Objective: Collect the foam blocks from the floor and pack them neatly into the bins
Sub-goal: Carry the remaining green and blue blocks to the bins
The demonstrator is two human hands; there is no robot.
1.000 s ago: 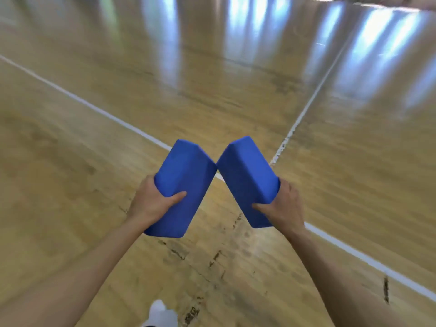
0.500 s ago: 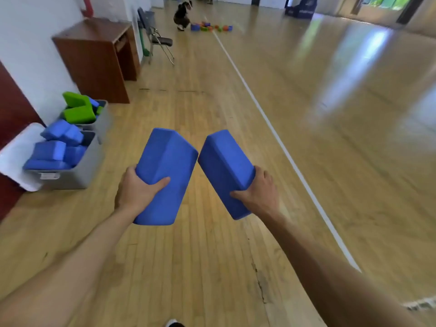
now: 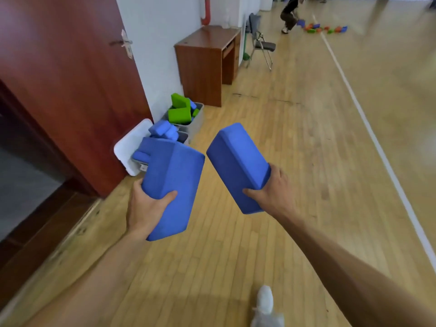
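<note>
My left hand (image 3: pixel 148 208) grips a blue foam block (image 3: pixel 173 185) held upright in front of me. My right hand (image 3: pixel 274 192) grips a second blue foam block (image 3: pixel 236 164), tilted toward the first, their top corners close together. Ahead by the wall stand two grey bins: the near bin (image 3: pixel 182 137) holds several blue blocks and is partly hidden behind my left block. The far bin (image 3: pixel 198 118) holds green blocks (image 3: pixel 179 112) and some blue ones.
A white lid (image 3: pixel 128 147) leans by the near bin against a dark red door (image 3: pixel 70 86). A brown desk (image 3: pixel 207 62) and folding chair (image 3: pixel 260 44) stand along the wall. Far off, a crouching person (image 3: pixel 289 15) is beside scattered coloured blocks (image 3: pixel 325 29). My shoe (image 3: pixel 265 303) shows below.
My view has swung left toward the wall and I have come closer to the bins; the door has come into sight. Both hands keep the same hold on their blocks.
</note>
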